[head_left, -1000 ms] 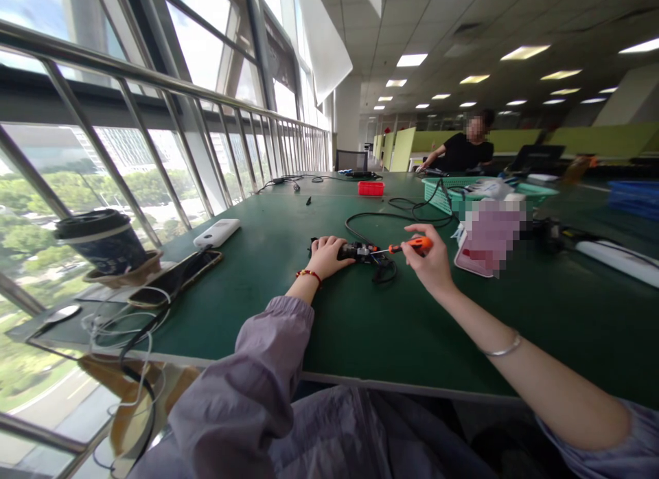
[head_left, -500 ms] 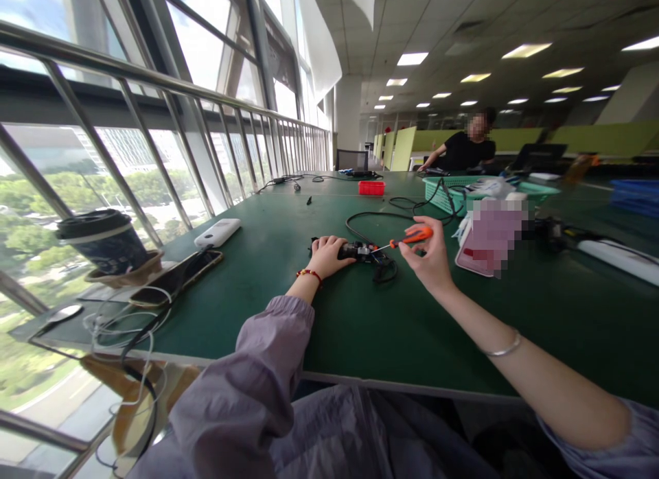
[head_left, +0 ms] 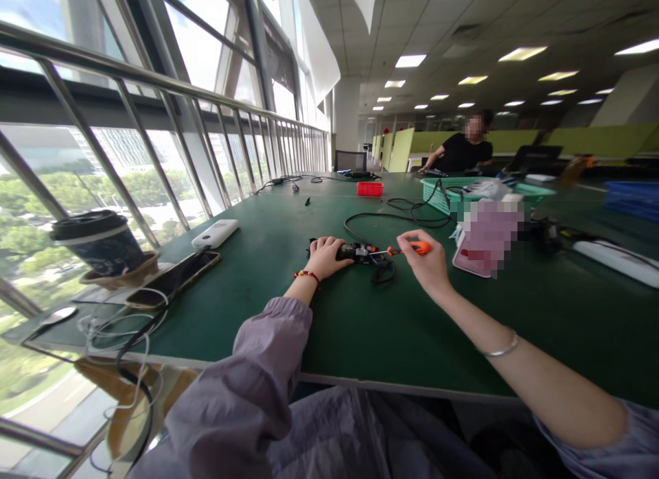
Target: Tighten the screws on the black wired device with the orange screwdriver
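Note:
On the green table, my left hand [head_left: 325,256] is wrapped over a small black device [head_left: 360,253] with a cable, pressing it to the surface. Its far end and underside are hidden by my fingers. My right hand [head_left: 426,261] grips an orange-handled screwdriver [head_left: 423,247], thumb and fingers closed round the handle. The thin shaft points left and lies nearly level, its tip at the right end of the device. Whether the tip sits in a screw is too small to tell. A black cable loop [head_left: 382,272] lies just below the device.
Beyond my hands stand a red box [head_left: 370,189] and a green basket [head_left: 437,197] with bags. A pink-cased phone [head_left: 471,259] is right of my right hand. At left are a cup [head_left: 97,242], a dark phone [head_left: 172,280] and a white power bank [head_left: 216,234]. A person [head_left: 463,152] sits opposite.
My right hand has lowered slightly, bringing the screwdriver from a slant to nearly level, and its fingers have shifted on the handle. My left hand stays on the device.

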